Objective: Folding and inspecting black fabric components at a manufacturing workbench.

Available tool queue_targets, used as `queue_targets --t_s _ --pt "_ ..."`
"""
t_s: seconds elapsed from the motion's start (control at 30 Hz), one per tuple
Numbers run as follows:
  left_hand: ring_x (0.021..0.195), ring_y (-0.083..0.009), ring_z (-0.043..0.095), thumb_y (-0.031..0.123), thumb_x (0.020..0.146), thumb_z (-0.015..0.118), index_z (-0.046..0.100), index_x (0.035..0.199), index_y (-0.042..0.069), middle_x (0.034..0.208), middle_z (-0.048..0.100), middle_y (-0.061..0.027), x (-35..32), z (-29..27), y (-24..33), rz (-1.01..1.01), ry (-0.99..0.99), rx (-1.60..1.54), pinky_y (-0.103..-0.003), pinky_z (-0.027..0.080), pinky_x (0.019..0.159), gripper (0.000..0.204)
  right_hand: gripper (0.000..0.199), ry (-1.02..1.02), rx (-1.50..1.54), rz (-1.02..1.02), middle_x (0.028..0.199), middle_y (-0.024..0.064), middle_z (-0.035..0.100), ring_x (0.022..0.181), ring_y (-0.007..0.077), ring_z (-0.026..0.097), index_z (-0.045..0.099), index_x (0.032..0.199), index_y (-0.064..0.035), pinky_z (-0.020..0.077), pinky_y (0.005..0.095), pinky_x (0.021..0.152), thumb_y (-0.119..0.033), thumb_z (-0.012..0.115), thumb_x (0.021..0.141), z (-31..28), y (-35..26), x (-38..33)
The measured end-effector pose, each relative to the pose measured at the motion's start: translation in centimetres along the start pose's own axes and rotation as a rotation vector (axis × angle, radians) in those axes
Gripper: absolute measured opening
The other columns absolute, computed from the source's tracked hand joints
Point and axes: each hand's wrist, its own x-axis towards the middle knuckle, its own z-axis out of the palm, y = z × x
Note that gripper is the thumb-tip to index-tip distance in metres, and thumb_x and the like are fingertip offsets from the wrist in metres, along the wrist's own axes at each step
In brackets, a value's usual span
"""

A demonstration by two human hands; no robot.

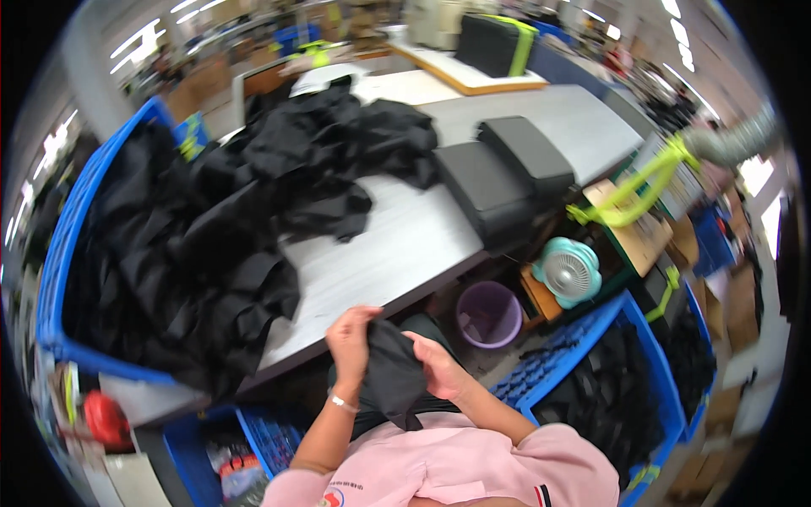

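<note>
A small black fabric piece (pixel 390 373) hangs in front of my chest, held between both hands. My left hand (pixel 351 338) pinches its upper left edge with the fingers closed on the cloth. My right hand (pixel 438 365) grips its right side. Both hands are below the near edge of the grey table (pixel 397 245). A large heap of black fabric pieces (pixel 253 194) covers the left half of the table and spills into a blue crate (pixel 63 253) at the far left.
Two dark grey padded blocks (pixel 503 173) lie on the table's right side. Below right are a purple bucket (pixel 488 314), a small teal fan (pixel 568 270) and a blue crate of black fabric (pixel 642 380). Another blue crate (pixel 253 439) sits at my lower left.
</note>
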Motion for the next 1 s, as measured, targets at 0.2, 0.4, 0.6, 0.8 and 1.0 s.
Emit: queue_targets --t_s 0.2,0.4,0.6,0.8,1.0 --pt "0.096 -0.0225 0.068 0.024 0.099 0.051 0.067 0.106 0.001 0.109 0.070 -0.0116 -2.3 -2.4 -2.6 -0.927 -0.258 -0.706 -0.035 0.056 0.087 0.029 0.018 0.196 -0.873 -0.480 0.093 0.0020 0.067 0.088 0.0072 0.059 0.066 0.104 0.0001 0.0483 0.0243 0.080 -0.017 0.064 0.097 -1.8 -0.9 1.4" --pt "0.102 -0.0275 0.068 0.014 0.098 0.051 0.063 0.118 -0.004 0.116 0.068 -0.0169 -8.8 -3.6 -6.9 -1.085 -0.446 -0.904 -0.039 0.055 0.092 0.029 0.018 0.195 -1.470 -0.848 0.083 0.0032 0.065 0.072 0.0174 0.066 0.068 0.098 -0.0059 0.0515 0.0288 0.059 -0.023 0.064 0.095 -7.3 3.1 3.3" --pt "0.092 -0.0185 0.062 0.002 0.084 0.069 0.061 0.121 0.000 0.111 0.066 -0.0050 -10.7 -5.1 -7.6 -0.945 -0.922 -0.802 -0.030 0.052 0.081 0.037 0.019 0.208 -1.573 -0.735 0.079 0.0121 0.060 0.065 0.0268 0.065 0.056 0.090 -0.0081 0.0470 0.0388 0.047 -0.025 0.065 0.094 -6.4 9.7 3.1" --pt "0.089 -0.0147 0.060 0.010 0.092 0.067 0.057 0.123 0.004 0.104 0.063 -0.0038 -7.0 -1.6 -3.2 -0.132 -0.888 -0.126 -0.029 0.048 0.082 0.034 0.023 0.214 -1.273 -0.568 0.075 0.0172 0.062 0.063 0.0349 0.063 0.056 0.092 -0.0062 0.0503 0.0414 0.056 -0.028 0.061 0.097 -5.7 9.9 5.3" --pt "0.091 -0.0155 0.060 0.012 0.095 0.063 0.053 0.128 0.006 0.110 0.061 -0.0072 -9.8 -1.8 -0.1 -0.194 -0.862 0.040 -0.030 0.048 0.084 0.035 0.020 0.265 -1.306 -0.609 0.074 0.0167 0.062 0.065 0.0329 0.064 0.057 0.095 -0.0066 0.0505 0.0401 0.057 -0.026 0.059 0.098 -8.6 6.2 2.5"
